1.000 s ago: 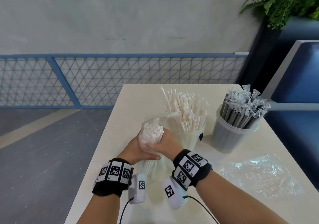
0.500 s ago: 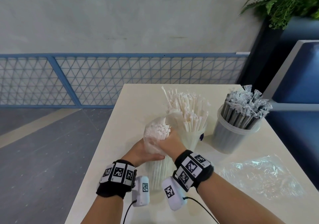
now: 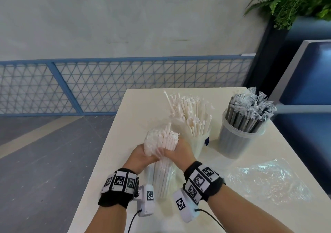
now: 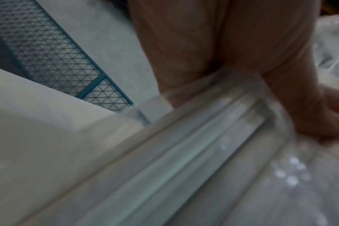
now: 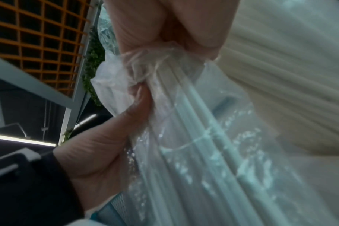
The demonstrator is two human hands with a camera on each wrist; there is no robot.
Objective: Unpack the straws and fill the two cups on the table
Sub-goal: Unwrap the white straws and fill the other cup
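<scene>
Both hands grip one bundle of white straws (image 3: 162,152) upright over the table (image 3: 136,107): left hand (image 3: 141,154) wraps the clear plastic bag (image 3: 161,175) round its left side, right hand (image 3: 179,152) clutches bunched bag film and straws on the right. Straw tops stick out above the fists. Just behind, a clear cup (image 3: 198,141) holds white straws; to its right, a second cup (image 3: 234,139) holds dark wrapped straws. Empty bag (image 3: 268,179) lies at right.

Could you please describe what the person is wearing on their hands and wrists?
Both forearms are bare, with no sleeves or gloves. The left hand and right hand each have a black wristband carrying white tiles with black square codes. Under each wrist hangs a white camera box with its own code tile and a thin black cable.
</scene>
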